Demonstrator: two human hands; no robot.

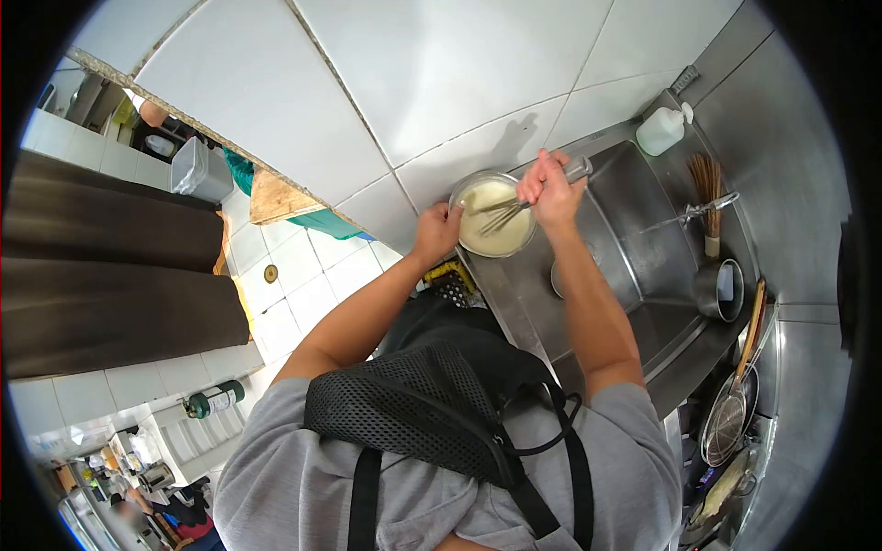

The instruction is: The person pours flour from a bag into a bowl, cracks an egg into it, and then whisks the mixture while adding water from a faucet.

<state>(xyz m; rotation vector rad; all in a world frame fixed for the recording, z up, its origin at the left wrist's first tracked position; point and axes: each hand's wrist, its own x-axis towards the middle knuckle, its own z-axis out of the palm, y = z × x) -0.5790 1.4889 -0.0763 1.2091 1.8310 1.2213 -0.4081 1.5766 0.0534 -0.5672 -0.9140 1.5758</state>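
Note:
A round metal bowl [492,174] of pale, creamy batter [501,241] stands at the corner of the steel sink unit, close against the tiled wall. My left hand [438,230] grips the bowl's left rim, thumb on the edge. In my right hand [553,191], closed around its handle, is a metal whisk [504,215]; its wires reach into the bowl over the batter. Whether the wire tips dip below the surface is hard to see.
Right of the bowl lies a steel sink [634,230] with a faucet [712,208]. Around it are a soap bottle [661,130], a bundle of thin sticks [707,188], a small pot [719,290] and a strainer [725,424]. Another person [170,514] is at lower left.

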